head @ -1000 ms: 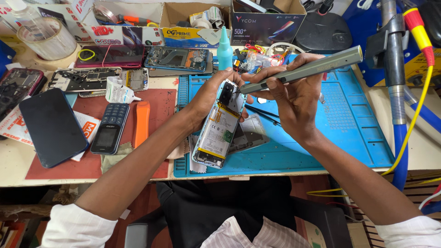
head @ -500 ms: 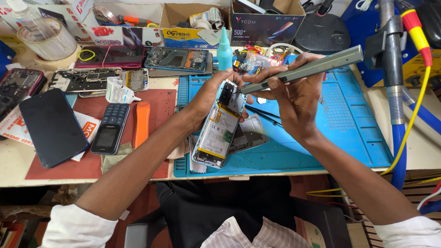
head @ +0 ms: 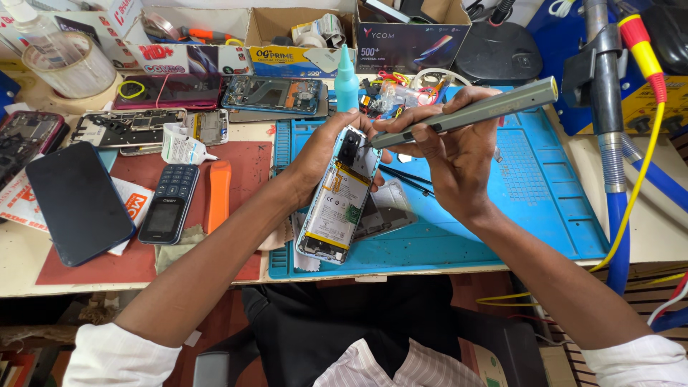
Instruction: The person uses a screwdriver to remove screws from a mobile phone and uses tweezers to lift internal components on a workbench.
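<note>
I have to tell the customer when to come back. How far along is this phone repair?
Done: the phone has its back off, battery and board bare. In hand: left hand holds it, right hand works a screwdriver at its top. Left: it is not yet closed.

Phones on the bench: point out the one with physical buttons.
The dark keypad phone, lying beside the orange pry tool on the red mat; the others are touchscreen types or opened.

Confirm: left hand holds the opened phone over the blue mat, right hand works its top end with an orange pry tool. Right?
Not quite. In the head view the right hand holds a grey pen-shaped driver; the orange pry tool lies on the red mat. Left hand, opened phone and blue mat are right.
</note>
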